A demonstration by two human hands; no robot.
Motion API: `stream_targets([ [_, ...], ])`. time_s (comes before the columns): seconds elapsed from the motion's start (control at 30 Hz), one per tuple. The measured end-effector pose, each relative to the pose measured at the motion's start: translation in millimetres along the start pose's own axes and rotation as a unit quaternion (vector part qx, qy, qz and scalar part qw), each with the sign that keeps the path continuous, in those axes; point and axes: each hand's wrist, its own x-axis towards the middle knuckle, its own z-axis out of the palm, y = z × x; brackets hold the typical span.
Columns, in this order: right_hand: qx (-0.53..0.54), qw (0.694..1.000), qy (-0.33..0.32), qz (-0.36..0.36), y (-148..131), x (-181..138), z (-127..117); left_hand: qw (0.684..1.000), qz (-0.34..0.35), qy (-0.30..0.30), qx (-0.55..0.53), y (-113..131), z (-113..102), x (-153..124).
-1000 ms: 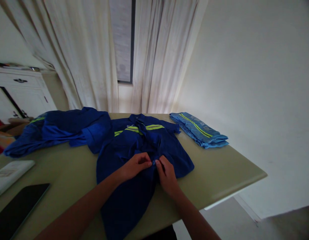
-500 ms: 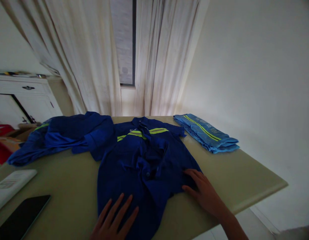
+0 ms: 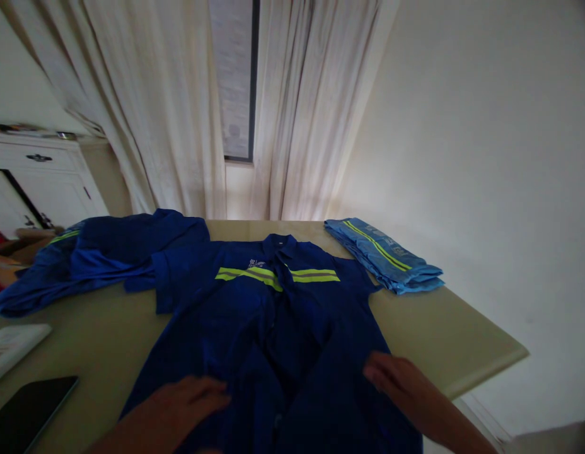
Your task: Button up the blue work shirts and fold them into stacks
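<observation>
A dark blue short-sleeved work shirt [image 3: 188, 328] lies front side up, its collar at the far end. Yellow-green reflective bands cross its chest, and the buttoned front is rumpled in the middle. Its lower part runs out of the bottom of the view. My left hand [image 3: 183, 407] is over the shirt's lower left, slightly blurred, with fingers stretched and apart from the thumb. On the other side, my right hand [image 3: 401, 381] is at the shirt's right edge, fingers extended and blurred. Neither hand shows cloth gripped between its fingers.
Another dark blue garment [image 3: 127, 243] lies bunched at the left, touching the shirt's sleeve. Lighter blue folded clothes [image 3: 382, 255] lie at the back right of the table [image 3: 472, 340]. A black phone [image 3: 32, 410] and a white object [image 3: 16, 347] are at the near left.
The shirt has been drawn toward me and its upper part spread wider, with the left sleeve now laid out. My left hand has shifted left and forward; my right hand moved slightly right and nearer.
</observation>
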Motion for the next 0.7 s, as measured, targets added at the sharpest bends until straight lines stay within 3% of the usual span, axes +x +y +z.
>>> stream_targets([
  [0.07,-0.012,0.995,0.063,-0.076,-14,56,2,0.996,-0.059,-0.057,-0.023,21,-17,72],
  [0.13,-0.045,0.984,0.116,-0.129,-22,115,10,0.991,-0.087,-0.092,-0.033,24,-19,145],
  [0.2,-0.108,0.981,0.129,-0.095,-23,169,23,0.989,-0.132,-0.068,0.005,4,-5,201],
  [0.27,-0.164,0.982,0.089,-0.038,-19,209,36,0.981,-0.187,-0.040,0.041,-30,17,234],
  [0.43,-0.193,0.979,0.047,-0.055,-4,268,41,0.953,-0.284,-0.056,0.091,-104,59,252],
  [0.6,-0.167,0.983,0.072,-0.010,-29,325,23,0.942,-0.314,-0.032,0.116,-120,68,265],
  [0.7,-0.129,0.986,0.104,-0.024,-63,353,41,0.944,-0.306,-0.022,0.120,-123,69,270],
])
